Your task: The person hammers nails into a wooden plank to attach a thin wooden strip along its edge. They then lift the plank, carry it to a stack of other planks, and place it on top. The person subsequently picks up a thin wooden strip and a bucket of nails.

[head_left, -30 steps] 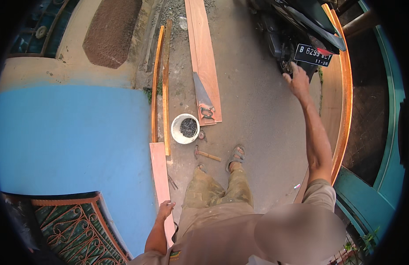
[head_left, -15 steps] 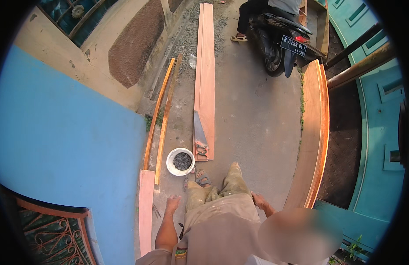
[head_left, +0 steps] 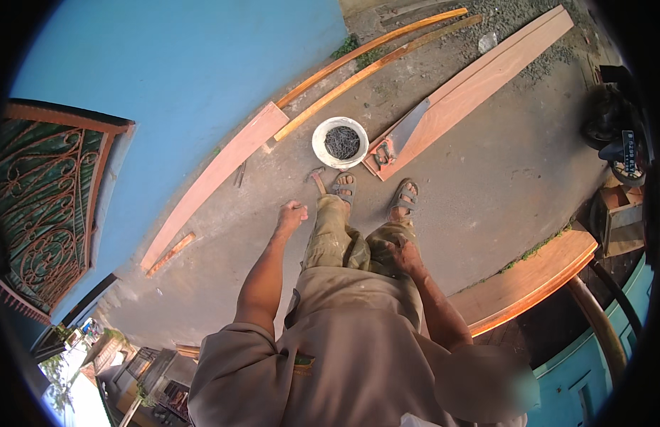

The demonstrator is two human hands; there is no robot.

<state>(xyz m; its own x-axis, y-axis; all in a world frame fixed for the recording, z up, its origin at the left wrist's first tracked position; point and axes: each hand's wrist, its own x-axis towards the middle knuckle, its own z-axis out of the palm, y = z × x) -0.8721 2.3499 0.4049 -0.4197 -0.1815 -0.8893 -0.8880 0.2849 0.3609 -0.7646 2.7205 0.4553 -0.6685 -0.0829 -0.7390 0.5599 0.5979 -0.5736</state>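
My left hand [head_left: 292,215] hangs beside my left knee, its fingers curled in, with nothing visible in them. My right hand [head_left: 404,256] is in front of my right thigh, its fingers loosely apart and holding nothing that I can see. By my left foot lies a hammer [head_left: 318,179], its handle partly behind my trouser leg. Just ahead of my feet stands a white bucket [head_left: 318,146] holding many dark nails [head_left: 342,142]. A handsaw [head_left: 405,132] rests on the near end of long reddish boards [head_left: 479,89].
Two narrow wooden strips [head_left: 344,85] and a pinkish plank [head_left: 216,178] lie along the blue wall [head_left: 180,64]. A short wood offcut [head_left: 171,254] is near the plank. Curved stacked boards [head_left: 529,277] stand at right. A parked motorbike [head_left: 615,135] is at far right.
My view has turned left, so the boards and bucket now slant or sit farther right. My left hand moved forward; my right hand came in front of my thigh. The hammer now shows.
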